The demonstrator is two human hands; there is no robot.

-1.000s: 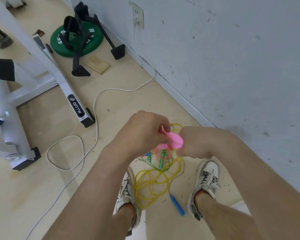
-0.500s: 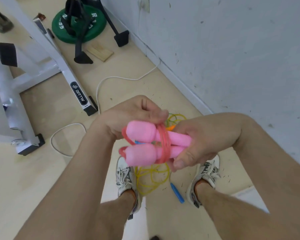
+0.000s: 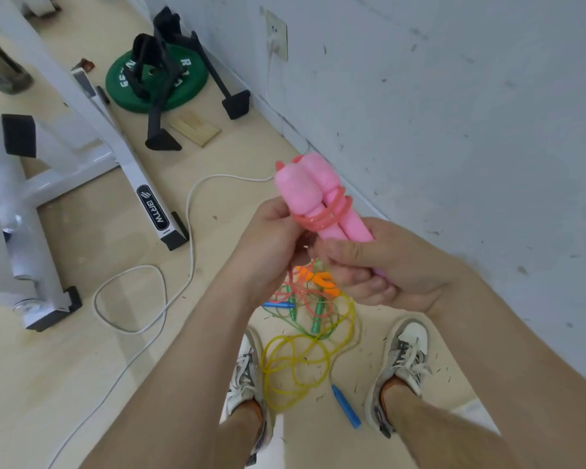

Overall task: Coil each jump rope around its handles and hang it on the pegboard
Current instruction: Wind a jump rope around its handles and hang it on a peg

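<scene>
Right hand (image 3: 398, 265): curled round the pink handles (image 3: 305, 187).
Left hand (image 3: 271, 238): pinches the pink rope (image 3: 332, 211) coiled round them.
Floor (image 3: 99, 350): tangled ropes (image 3: 305, 353).

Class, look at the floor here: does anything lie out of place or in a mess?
Yes. Between the shoes lies a tangle of jump ropes, yellow, green and red cords looped through each other, one blue handle lying apart. Nothing looks broken.
</scene>
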